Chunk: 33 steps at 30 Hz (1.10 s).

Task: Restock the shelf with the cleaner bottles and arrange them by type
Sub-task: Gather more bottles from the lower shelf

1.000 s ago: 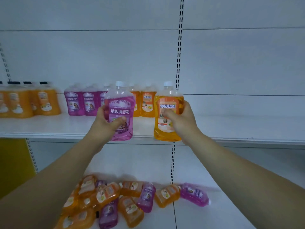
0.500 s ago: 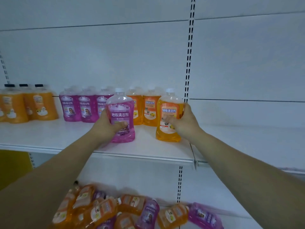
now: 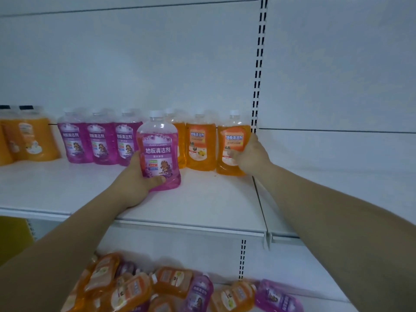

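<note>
My left hand grips a purple cleaner bottle upright on the white shelf, in front of a back row of three purple bottles. My right hand grips an orange cleaner bottle standing at the right end of the back row, beside two other orange bottles. Both held bottles have white caps and rest on the shelf board.
Darker orange bottles with black caps stand at the far left of the shelf. A heap of several orange and purple bottles lies on the lower shelf. A slotted upright and a shelf seam sit right of the orange bottle.
Both hands carried their bottles up from the shelf's front edge onto the board. The orange bottle moved back into the row; the purple one now stands on the shelf.
</note>
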Motion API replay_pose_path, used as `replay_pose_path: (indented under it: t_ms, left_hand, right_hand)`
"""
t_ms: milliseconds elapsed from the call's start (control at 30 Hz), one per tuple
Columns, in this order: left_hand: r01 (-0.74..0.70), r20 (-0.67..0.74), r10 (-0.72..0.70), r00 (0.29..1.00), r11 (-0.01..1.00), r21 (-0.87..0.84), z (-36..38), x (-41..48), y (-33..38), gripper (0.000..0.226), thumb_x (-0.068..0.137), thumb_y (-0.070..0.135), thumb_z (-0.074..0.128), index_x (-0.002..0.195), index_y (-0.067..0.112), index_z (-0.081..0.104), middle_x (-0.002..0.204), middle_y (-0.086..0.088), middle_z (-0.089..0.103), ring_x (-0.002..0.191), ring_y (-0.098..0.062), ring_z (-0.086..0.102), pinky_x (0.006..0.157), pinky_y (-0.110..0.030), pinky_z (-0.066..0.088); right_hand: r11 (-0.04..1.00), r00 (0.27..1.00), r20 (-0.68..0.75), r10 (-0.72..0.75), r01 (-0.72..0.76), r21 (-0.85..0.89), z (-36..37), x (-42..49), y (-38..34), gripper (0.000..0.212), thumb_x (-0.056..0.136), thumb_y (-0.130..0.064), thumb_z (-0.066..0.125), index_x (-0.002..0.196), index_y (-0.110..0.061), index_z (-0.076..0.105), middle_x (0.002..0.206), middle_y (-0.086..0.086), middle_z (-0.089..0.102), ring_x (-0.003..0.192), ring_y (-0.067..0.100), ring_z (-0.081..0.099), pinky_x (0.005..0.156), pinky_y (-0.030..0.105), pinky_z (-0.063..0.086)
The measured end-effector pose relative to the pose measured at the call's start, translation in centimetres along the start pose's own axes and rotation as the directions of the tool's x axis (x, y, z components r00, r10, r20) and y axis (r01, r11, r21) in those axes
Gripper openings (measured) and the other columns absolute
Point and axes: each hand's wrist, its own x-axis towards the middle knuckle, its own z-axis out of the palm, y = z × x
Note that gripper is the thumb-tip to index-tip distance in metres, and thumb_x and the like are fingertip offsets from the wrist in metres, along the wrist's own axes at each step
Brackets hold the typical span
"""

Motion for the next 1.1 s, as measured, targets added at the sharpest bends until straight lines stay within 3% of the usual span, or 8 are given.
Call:
replay_pose_path:
  t_ms: [133, 467, 567, 633, 733, 800, 900, 1100]
  left_hand:
    - [0.015, -0.004, -0.015, 1.000, 1.000, -0.015, 0.1, 0.1, -0.3, 0.075, 0.082, 0.014, 0.074, 0.142, 0.023, 0.029, 0.117, 0.009, 0.056, 0.109, -0.014, 0.056, 0.094, -0.028, 0.039]
    - [0.024, -0.011, -0.024, 1.000, 0.999, -0.022, 0.0, -0.1, 0.1, 0.074, 0.082, 0.015, 0.074, 0.140, 0.023, 0.030, 0.117, 0.008, 0.056, 0.106, -0.014, 0.055, 0.094, -0.028, 0.038]
    - [0.015, -0.012, -0.016, 1.000, 0.999, -0.030, -0.1, -0.2, 0.1, 0.074, 0.081, 0.013, 0.074, 0.140, 0.022, 0.030, 0.117, 0.008, 0.056, 0.106, -0.014, 0.055, 0.093, -0.027, 0.038]
    - [0.008, 0.003, -0.008, 1.000, 1.000, -0.029, -0.2, -0.4, 0.3, 0.075, 0.083, 0.013, 0.073, 0.142, 0.023, 0.027, 0.117, 0.008, 0.055, 0.104, -0.012, 0.054, 0.091, -0.025, 0.037]
    - [-0.002, 0.027, 0.003, 1.000, 1.000, -0.022, -0.5, -0.4, 0.5, 0.075, 0.084, 0.014, 0.072, 0.143, 0.020, 0.026, 0.117, 0.008, 0.053, 0.103, -0.010, 0.051, 0.090, -0.024, 0.036]
    - [-0.011, 0.053, 0.011, 0.999, 1.000, -0.001, -1.0, -0.3, 0.5, 0.075, 0.083, 0.015, 0.072, 0.142, 0.017, 0.026, 0.116, 0.008, 0.052, 0.102, -0.010, 0.050, 0.088, -0.024, 0.036]
    - [-0.026, 0.100, 0.024, 0.995, 0.999, 0.025, -2.4, -0.2, -0.1, 0.078, 0.083, 0.016, 0.073, 0.143, 0.018, 0.025, 0.116, 0.008, 0.053, 0.101, -0.010, 0.051, 0.087, -0.023, 0.035]
    - [-0.003, 0.094, -0.004, 0.996, 0.998, 0.069, -9.8, -0.1, -4.8, 0.075, 0.080, 0.018, 0.076, 0.140, 0.020, 0.031, 0.118, 0.005, 0.056, 0.102, -0.013, 0.053, 0.090, -0.027, 0.039]
  right_hand:
    - [0.994, 0.998, 0.062, 0.028, -0.021, -0.106, 1.2, 0.8, 1.6, 0.048, 0.088, -0.030, 0.067, 0.126, -0.014, 0.042, 0.115, 0.000, 0.057, 0.103, 0.019, 0.057, 0.082, 0.031, 0.043]
    - [0.943, 0.982, 0.102, 0.159, -0.121, -0.311, 1.7, 1.2, 1.5, 0.045, 0.090, -0.046, 0.056, 0.116, -0.011, 0.047, 0.104, 0.001, 0.057, 0.096, 0.023, 0.059, 0.080, 0.036, 0.049]
    - [0.909, 0.974, 0.179, 0.139, -0.054, -0.413, 1.5, 0.5, 1.0, 0.024, 0.090, -0.035, 0.056, 0.101, -0.015, 0.048, 0.089, -0.002, 0.055, 0.083, 0.018, 0.054, 0.071, 0.030, 0.043]
    - [0.846, 0.958, 0.250, 0.138, 0.017, -0.533, 1.5, -0.1, 0.5, 0.019, 0.090, -0.033, 0.052, 0.100, -0.017, 0.055, 0.091, -0.002, 0.059, 0.083, 0.016, 0.056, 0.070, 0.028, 0.044]
    - [0.739, 0.934, 0.314, 0.171, 0.089, -0.667, 1.5, -1.8, -1.2, 0.035, 0.089, -0.044, 0.046, 0.108, -0.018, 0.060, 0.104, 0.003, 0.063, 0.091, 0.020, 0.058, 0.080, 0.033, 0.049]
    - [0.708, 0.920, 0.348, 0.181, 0.124, -0.695, 1.7, -3.3, -3.1, 0.050, 0.093, -0.052, 0.043, 0.123, -0.013, 0.056, 0.119, 0.008, 0.059, 0.107, 0.026, 0.056, 0.091, 0.035, 0.047]
    - [0.766, 0.877, 0.449, 0.173, 0.167, -0.621, 3.1, -5.8, -6.6, 0.073, 0.092, -0.063, 0.039, 0.143, -0.010, 0.040, 0.147, 0.011, 0.042, 0.129, 0.030, 0.044, 0.104, 0.038, 0.038]
    - [0.807, 0.809, 0.573, 0.127, 0.251, -0.534, 9.5, -9.9, -12.8, 0.086, 0.087, -0.075, 0.030, 0.148, -0.014, 0.034, 0.154, 0.009, 0.033, 0.137, 0.028, 0.036, 0.107, 0.037, 0.031]
